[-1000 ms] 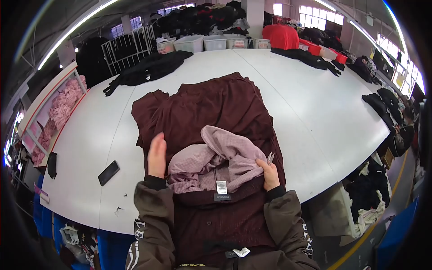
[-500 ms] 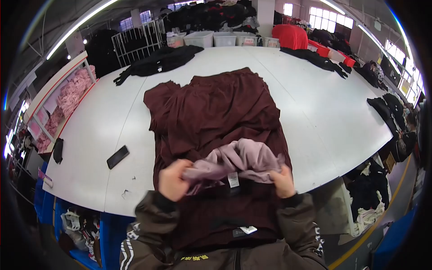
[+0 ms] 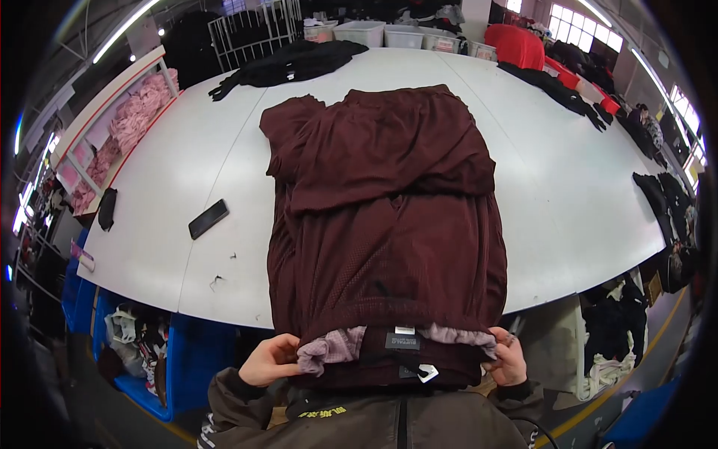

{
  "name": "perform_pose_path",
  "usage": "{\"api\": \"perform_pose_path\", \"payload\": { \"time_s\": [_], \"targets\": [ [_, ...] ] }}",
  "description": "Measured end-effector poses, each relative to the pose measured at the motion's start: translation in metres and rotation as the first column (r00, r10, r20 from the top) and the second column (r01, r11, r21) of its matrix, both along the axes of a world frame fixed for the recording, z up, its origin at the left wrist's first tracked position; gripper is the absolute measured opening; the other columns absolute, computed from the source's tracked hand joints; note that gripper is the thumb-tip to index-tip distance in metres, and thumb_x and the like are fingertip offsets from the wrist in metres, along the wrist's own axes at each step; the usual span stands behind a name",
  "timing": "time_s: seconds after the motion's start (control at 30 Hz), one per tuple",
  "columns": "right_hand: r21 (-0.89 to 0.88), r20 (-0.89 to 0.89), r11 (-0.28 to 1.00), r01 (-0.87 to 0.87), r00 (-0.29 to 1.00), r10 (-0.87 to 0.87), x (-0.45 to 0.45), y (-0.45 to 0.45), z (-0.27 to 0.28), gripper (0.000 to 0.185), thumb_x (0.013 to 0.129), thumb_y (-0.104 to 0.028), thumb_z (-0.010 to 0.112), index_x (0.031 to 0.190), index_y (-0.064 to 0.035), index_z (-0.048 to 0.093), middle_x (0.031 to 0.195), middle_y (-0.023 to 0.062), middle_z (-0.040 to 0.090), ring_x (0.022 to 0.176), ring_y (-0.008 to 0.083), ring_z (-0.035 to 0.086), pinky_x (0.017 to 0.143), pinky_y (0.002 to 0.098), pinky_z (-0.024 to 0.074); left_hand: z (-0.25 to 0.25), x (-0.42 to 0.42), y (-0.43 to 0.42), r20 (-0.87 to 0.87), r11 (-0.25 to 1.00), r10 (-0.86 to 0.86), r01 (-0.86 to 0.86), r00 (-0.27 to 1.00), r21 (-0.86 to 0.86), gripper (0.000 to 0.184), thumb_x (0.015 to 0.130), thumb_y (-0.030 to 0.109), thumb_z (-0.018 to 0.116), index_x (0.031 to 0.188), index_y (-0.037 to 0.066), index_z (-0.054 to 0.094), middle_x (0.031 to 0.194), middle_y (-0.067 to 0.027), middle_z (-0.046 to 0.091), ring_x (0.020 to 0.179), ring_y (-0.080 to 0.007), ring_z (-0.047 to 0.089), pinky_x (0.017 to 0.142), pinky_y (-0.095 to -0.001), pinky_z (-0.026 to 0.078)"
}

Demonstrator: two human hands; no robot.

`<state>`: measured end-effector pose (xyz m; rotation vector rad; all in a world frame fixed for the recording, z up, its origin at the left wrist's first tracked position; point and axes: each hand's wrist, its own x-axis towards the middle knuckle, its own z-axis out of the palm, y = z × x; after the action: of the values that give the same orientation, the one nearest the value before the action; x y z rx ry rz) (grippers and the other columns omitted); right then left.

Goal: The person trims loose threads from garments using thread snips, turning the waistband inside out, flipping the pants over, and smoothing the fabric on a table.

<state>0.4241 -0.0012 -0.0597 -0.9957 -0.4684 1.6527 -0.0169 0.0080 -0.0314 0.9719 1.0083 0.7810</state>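
Has white and dark cloth inside the blue plastic bin at lower left, black and white cloth inside the pale plastic bin at lower right. Lays the dark maroon mesh garment on the white table, waist towards the body, long axis running away. Pinches the waist's ends with left hand and right hand, fingers closed on cloth. Shows mauve lining less than before, no longer heaped.

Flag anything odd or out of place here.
Minor: small dark scraps, apparently thread, lie loose on the white table, like stray litter. The phone near them seems unrelated to the garments. I see no spill, nor clear damage to the maroon garment.
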Motion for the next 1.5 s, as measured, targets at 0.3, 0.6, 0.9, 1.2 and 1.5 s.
{"api": "perform_pose_path", "payload": {
  "time_s": [0.3, 0.6, 0.9, 1.2, 1.5],
  "targets": [
    [0.515, 0.857, 0.795, -0.322, 0.182, -0.481, -0.03, 0.021, 0.091, 0.03, 0.058, 0.007, 0.059, 0.086, -0.0039, 0.055, 0.078, 0.0076, 0.056, 0.062, 0.0157, 0.05, 0.055, 0.0244, 0.0395, 0.108, 0.008, 0.031, -0.103, 0.256, 0.812, -0.191, 0.574, 0.948, 0.022, 0.064, -0.007, 0.053, 0.084, 0.003, 0.057, 0.072, -0.0065, 0.058, 0.06, -0.0148, 0.051, 0.053, -0.0252, 0.041],
    [-0.139, 0.768, 0.886, -0.441, 0.517, 0.378, -0.002, -0.032, 0.024, 0.019, 0.064, 0.005, 0.055, 0.081, -0.0028, 0.057, 0.068, 0.004, 0.057, 0.051, 0.0089, 0.046, 0.046, 0.0205, 0.0342, 0.038, -0.021, 0.003, -0.418, 0.718, -0.512, 0.641, 0.751, 0.272, 0.013, 0.088, 0.012, 0.062, 0.095, 0.002, 0.067, 0.066, -0.0029, 0.064, 0.049, -0.009, 0.048, 0.048, -0.0209, 0.041],
    [-0.049, 0.886, 0.998, 0.038, 0.464, 0.026, 0.064, 0.13, -0.01, 0.026, 0.089, -0.023, 0.059, 0.092, 0.003, 0.062, 0.075, 0.007, 0.063, 0.047, 0.0086, 0.045, 0.043, 0.0214, 0.0355, -0.03, -0.026, 0.191, -0.764, 0.875, 0.461, -0.089, 0.452, 0.475, 0.035, 0.086, 0.031, 0.058, 0.069, 0.0, 0.059, 0.058, -0.002, 0.054, 0.054, -0.0155, 0.046, 0.055, -0.0274, 0.041],
    [0.23, 0.654, 0.973, -0.02, 0.744, -0.139, 0.052, 0.138, -0.038, 0.027, 0.091, -0.016, 0.057, 0.105, 0.0058, 0.059, 0.099, 0.0116, 0.064, 0.081, 0.0131, 0.058, 0.073, 0.0225, 0.0455, -0.052, -0.099, 0.214, -0.308, 0.734, 0.629, -0.415, 0.714, 0.538, 0.033, 0.087, 0.027, 0.058, 0.061, 0.007, 0.053, 0.057, 0.002, 0.046, 0.051, -0.0088, 0.038, 0.049, -0.0217, 0.033],
    [0.213, 0.459, 0.975, -0.06, 0.887, -0.046, 0.044, 0.086, -0.029, 0.03, 0.089, -0.015, 0.058, 0.112, 0.0049, 0.057, 0.101, 0.0115, 0.065, 0.084, 0.016, 0.06, 0.076, 0.0238, 0.0466, -0.021, -0.056, 0.138, -0.271, 0.923, 0.376, -0.335, 0.886, 0.187, 0.043, 0.091, 0.042, 0.055, 0.067, 0.007, 0.057, 0.062, -0.0001, 0.052, 0.053, -0.0095, 0.042, 0.049, -0.0226, 0.034]
  ]
}}
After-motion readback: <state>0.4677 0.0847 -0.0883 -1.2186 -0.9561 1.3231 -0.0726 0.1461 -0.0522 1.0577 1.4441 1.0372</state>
